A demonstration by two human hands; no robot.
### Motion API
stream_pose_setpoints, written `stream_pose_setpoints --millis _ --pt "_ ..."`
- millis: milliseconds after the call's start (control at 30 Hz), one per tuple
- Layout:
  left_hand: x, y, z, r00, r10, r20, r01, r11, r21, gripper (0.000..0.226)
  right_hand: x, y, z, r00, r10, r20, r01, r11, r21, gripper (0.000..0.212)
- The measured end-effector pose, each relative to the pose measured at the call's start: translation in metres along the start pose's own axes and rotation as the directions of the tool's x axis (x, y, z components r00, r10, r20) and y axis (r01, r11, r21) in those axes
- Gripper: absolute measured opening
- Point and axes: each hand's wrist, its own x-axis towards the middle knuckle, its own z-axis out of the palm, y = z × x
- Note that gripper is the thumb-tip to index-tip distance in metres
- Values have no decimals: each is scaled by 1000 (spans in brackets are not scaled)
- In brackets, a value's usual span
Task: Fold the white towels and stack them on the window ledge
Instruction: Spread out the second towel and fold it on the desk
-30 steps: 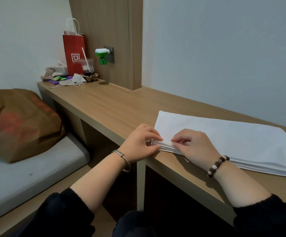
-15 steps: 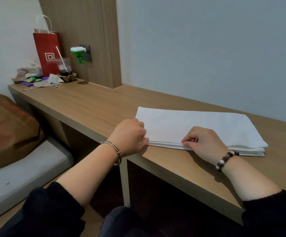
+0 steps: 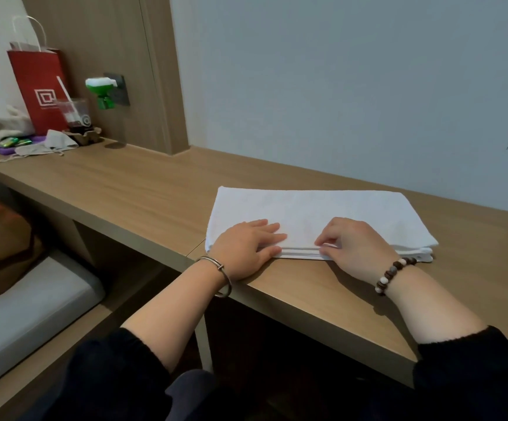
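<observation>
The towel lies under left fingers, right fingers pinching it.

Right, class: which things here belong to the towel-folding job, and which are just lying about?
Job: white towel, left hand pressing on it, right hand pinching its near edge, wooden ledge.
Lying about: red paper bag, plastic cup with straw, green plug-in device, grey cloth.

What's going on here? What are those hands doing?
A person is folding a white towel on the wooden ledge. The left hand lies flat on the towel's near left corner, pressing it down. The right hand pinches the layered near edge. The towel is already folded into a flat rectangle.
</observation>
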Motion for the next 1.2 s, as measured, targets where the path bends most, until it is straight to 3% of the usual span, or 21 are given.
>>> stream_pose_setpoints --millis 233,400,633,700,833,933,1133,1200 --pt "2 2 -1 1000 -19 -9 19 1000 -5 39 4 -1 -1 998 -58 -11 57 997 -46 19" --pt "3 1 0 1000 -18 5 18 1000 9 39 2 2 -1 985 -141 -103 131 986 -98 17" --pt "3 2 0 1000 -6 -3 6 1000 20 39 -8 1 3 971 -228 -71 214 964 -156 15" --pt "1 1 3 998 5 -58 -6 1000 -11 37 -8 3 5 980 -198 -27 193 971 -142 16" --pt "-6 -2 8 950 -21 -311 -39 982 -187 15 -8 5 6 989 -145 -41 141 986 -85 14" --pt "-7 -2 7 937 -7 -348 -54 985 -165 4 -7 4 6 992 -117 -40 114 991 -64 13" --pt "-5 -3 5 861 285 -421 -253 958 133 19 -6 2 7 997 -57 -52 54 996 -69 11" --pt "-5 -5 6 846 325 -422 -282 945 163 23 -6 2 7 997 -46 -55 42 997 -72 11"
